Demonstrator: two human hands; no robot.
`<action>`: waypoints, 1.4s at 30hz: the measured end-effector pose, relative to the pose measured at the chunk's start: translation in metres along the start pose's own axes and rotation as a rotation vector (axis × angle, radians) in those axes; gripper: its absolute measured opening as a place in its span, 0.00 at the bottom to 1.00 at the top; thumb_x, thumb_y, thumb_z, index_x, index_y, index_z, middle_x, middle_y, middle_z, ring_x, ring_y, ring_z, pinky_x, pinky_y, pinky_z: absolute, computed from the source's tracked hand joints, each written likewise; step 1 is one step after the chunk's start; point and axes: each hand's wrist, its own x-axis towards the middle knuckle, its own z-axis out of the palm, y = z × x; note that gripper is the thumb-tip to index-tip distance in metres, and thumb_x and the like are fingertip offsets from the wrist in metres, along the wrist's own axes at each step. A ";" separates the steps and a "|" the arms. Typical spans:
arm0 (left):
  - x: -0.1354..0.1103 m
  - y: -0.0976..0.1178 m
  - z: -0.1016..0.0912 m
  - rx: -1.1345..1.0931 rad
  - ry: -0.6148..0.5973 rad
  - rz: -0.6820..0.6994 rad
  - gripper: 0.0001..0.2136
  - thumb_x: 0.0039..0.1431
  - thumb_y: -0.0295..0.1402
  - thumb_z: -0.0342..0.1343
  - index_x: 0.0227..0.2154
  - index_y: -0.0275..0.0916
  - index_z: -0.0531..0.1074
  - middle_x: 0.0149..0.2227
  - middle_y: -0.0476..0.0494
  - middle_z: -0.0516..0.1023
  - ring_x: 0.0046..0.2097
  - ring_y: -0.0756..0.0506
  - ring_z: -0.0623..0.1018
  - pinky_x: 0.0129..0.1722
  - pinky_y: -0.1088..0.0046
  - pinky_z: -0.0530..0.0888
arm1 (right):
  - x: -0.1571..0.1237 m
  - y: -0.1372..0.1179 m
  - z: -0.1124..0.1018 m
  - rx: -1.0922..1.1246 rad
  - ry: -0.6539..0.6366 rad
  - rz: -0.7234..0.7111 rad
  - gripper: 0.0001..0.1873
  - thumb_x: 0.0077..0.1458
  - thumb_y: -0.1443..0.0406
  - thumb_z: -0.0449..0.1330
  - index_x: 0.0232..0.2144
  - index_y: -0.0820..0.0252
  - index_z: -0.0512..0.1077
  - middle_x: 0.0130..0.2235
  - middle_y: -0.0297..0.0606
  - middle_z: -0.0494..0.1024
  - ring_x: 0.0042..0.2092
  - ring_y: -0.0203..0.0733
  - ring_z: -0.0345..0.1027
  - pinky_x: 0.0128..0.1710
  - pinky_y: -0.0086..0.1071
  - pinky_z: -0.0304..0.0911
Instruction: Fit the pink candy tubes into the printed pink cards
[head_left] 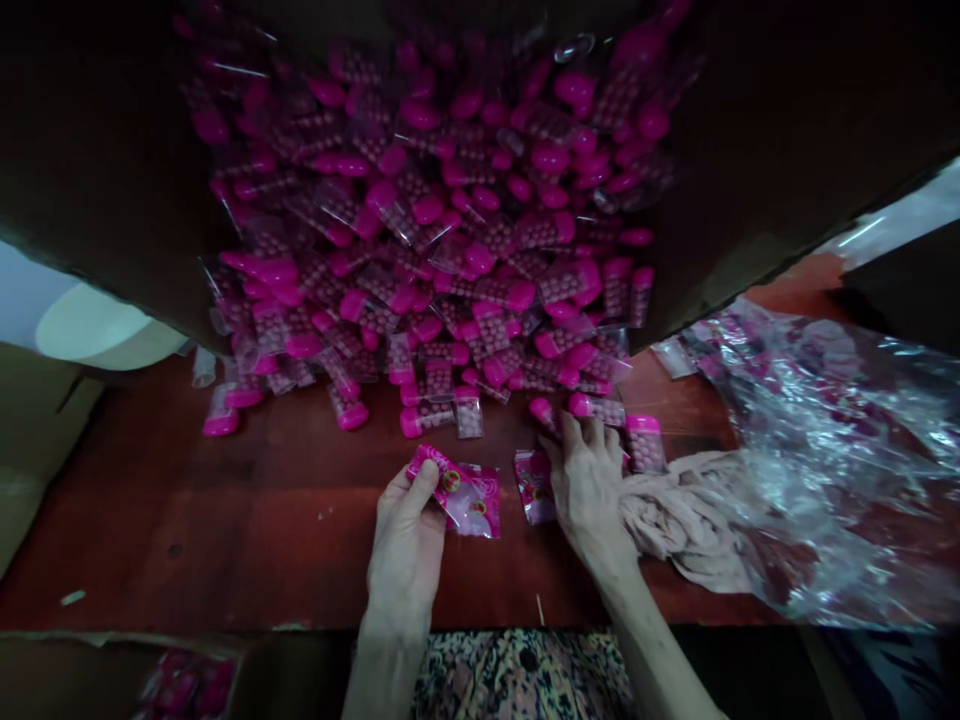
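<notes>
My left hand [406, 540] is closed on a small stack of flat pink printed packets [461, 492], thumb on top, just above the red-brown table [225, 510]. My right hand [589, 480] lies palm down with its fingers reaching onto small pink-capped tubes in clear wrappers [592, 408] at the near edge of a big heap [450, 230]. Whether those fingers grip a tube is hidden. Another pink packet [534, 486] lies on the table between my hands.
The heap spills out of a tipped cardboard box [750, 150]. A crumpled clear plastic bag [840, 460] and a beige cloth [682, 520] lie at the right. A white bowl [97, 325] sits at the left, and a box with more pink items [180, 685] stands below.
</notes>
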 end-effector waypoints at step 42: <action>0.003 -0.004 0.023 -0.078 0.003 0.090 0.03 0.50 0.29 0.60 0.25 0.35 0.75 0.24 0.48 0.78 0.27 0.51 0.76 0.32 0.75 0.72 | -0.054 -0.079 -0.037 0.482 0.241 -0.101 0.29 0.57 0.69 0.56 0.60 0.53 0.56 0.43 0.45 0.66 0.44 0.47 0.66 0.38 0.38 0.69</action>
